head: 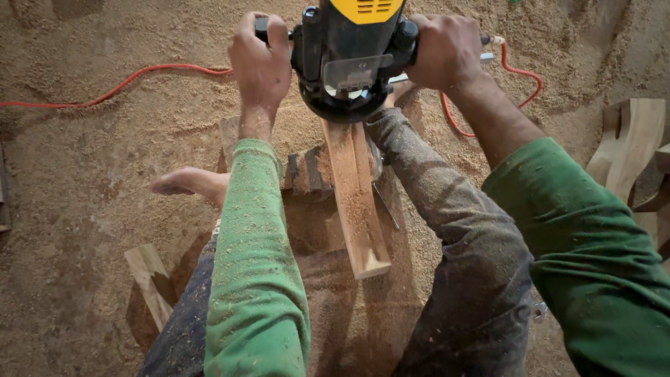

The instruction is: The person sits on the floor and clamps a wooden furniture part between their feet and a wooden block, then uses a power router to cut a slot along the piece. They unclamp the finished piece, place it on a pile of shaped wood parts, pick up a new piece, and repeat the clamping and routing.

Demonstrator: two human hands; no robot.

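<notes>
- Gripping with left hand (262, 63) fingers wrapped tight round the left knob of the router (352, 59), knuckles up, likely to keep the tool from twisting.
- Matching on the other side: right hand (447, 49) clenched over the right knob, fingers curled under and pressed together, for even downward pressure from both sides.
- Sitting base-down on the far end of the wooden plank (357, 202), black body and yellow cap upright, clear guard facing back toward the wearer.
- Running lengthwise from under the tool toward the body, near end cut square, a shallow channel along its top filled with sawdust.
- Propped on a wood block (307, 171), so raised off the sawdust-covered floor (77, 174); legs straddling either side, bare foot (188, 183) planted left, seemingly bracing the work.
- Trailing clear behind the tool: red cable (118, 87), looped away from the cut.
- Lying apart: a loose offcut (148, 276) toward the floor's near left, curved wooden parts (628, 143) at the right edge.
</notes>
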